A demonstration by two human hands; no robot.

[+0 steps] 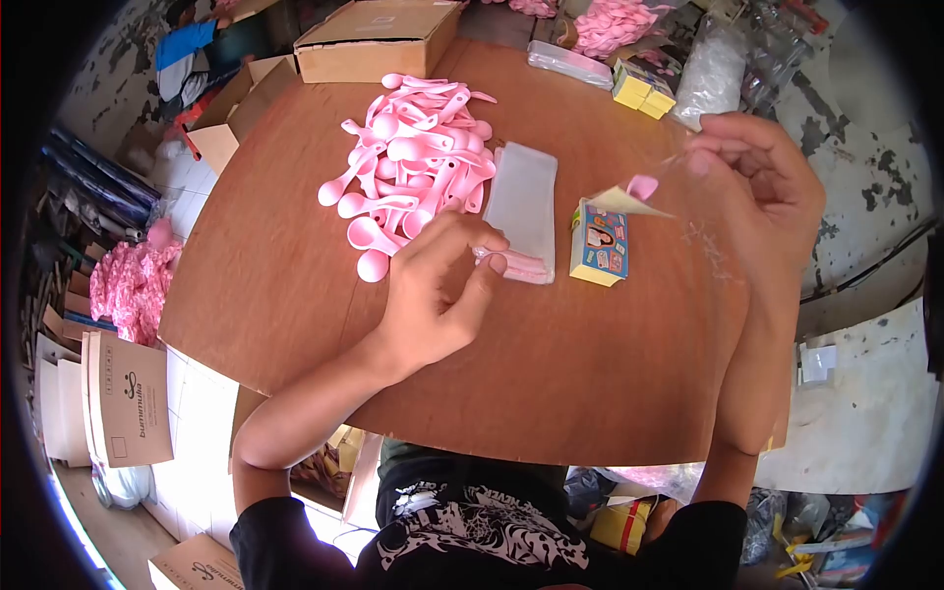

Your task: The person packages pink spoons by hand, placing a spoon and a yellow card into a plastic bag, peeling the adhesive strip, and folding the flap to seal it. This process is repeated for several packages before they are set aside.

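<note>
My left hand is at the near end of a stack of clear plastic bags, thumb and forefinger closed about the pinkish edge of a bag. Raised at the right, my right hand pinches a clear plastic bag, blurred and hard to outline. Below those fingers a small pink piece, perhaps a spoon end, shows beside a tilted cream card. That card is just over a stack of printed cards with blue picture faces. Left of the bags lies a heap of pink spoons.
A closed cardboard box stands at the table's far edge. Another clear bag stack and yellow-edged card stacks lie far right. Pink bundles and cartons are on the left floor. A person is at the far left.
</note>
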